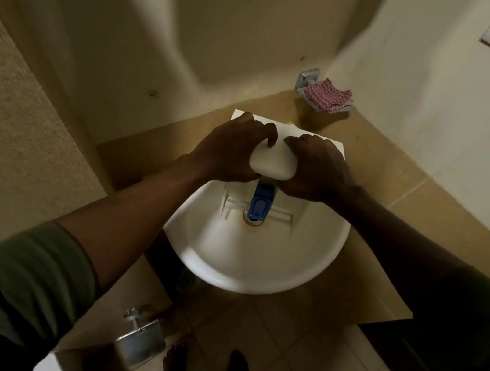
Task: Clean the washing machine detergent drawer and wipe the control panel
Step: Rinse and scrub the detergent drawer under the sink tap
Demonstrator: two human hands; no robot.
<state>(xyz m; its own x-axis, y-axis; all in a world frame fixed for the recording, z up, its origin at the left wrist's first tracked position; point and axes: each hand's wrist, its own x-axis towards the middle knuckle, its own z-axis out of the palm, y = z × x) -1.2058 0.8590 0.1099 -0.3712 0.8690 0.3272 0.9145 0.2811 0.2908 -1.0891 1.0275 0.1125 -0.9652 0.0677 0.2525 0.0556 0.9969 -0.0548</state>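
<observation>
- Detergent drawer (277, 214) lies in the white sink (242, 278). Its long axis runs from the back wall toward the person, with the body over the drain.
- Left hand (230, 147) and right hand (317, 168) each curl round the drawer's rounded front panel (273, 161), 1 per side, equally near.
- Smooth glossy plastic with a blue insert (260, 202) down the middle; probably slippery wet.
- Red checked cloth (327, 95) sits on a metal rack, back right, nearer the right hand.

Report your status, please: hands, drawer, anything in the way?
Grip on detergent drawer front: left hand, right hand. Drawer held over sink, blue insert down near drain. Nothing blocking; checked cloth in wall holder.
</observation>
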